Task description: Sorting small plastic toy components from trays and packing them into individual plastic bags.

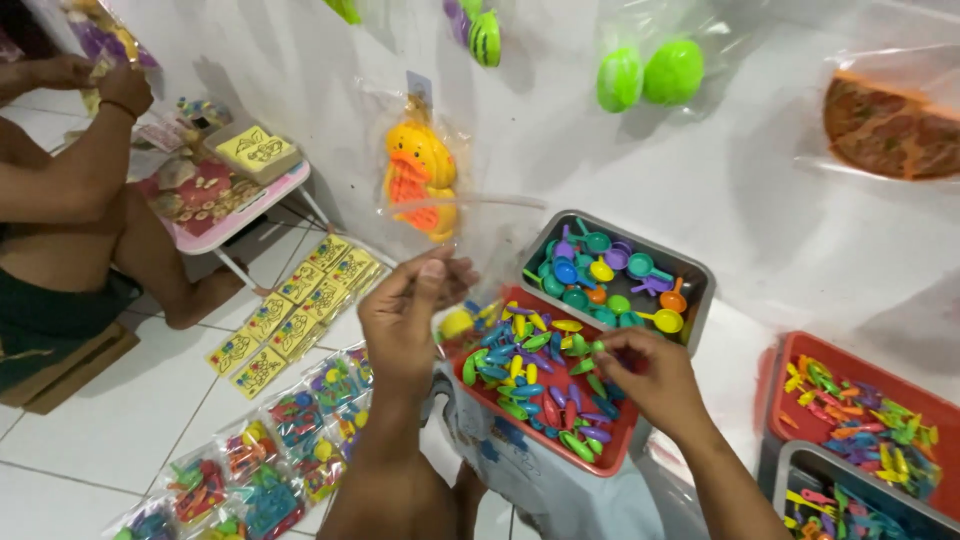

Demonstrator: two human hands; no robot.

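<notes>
A clear plastic bag (pixel 470 235) is held up at the centre of the frame by the left hand (pixel 405 315); its grip is pinched narrow on the film between thumb and fingertips. The bag is judged very light, limp and slippery, so it is best taken at the rim, where the film can be nipped flat.

The right hand (pixel 645 375) is placed over the red tray (pixel 600 455) at lower centre, its grip closed narrow on what appears to be a small green plastic piece (pixel 597 347). The pieces are judged light, rigid and smooth, easily dropped, and best gripped across the middle.

A grey tray (pixel 700 275) of toy pans lies just beyond. Filled packets (pixel 270 470) are laid on the floor at lower left.
</notes>
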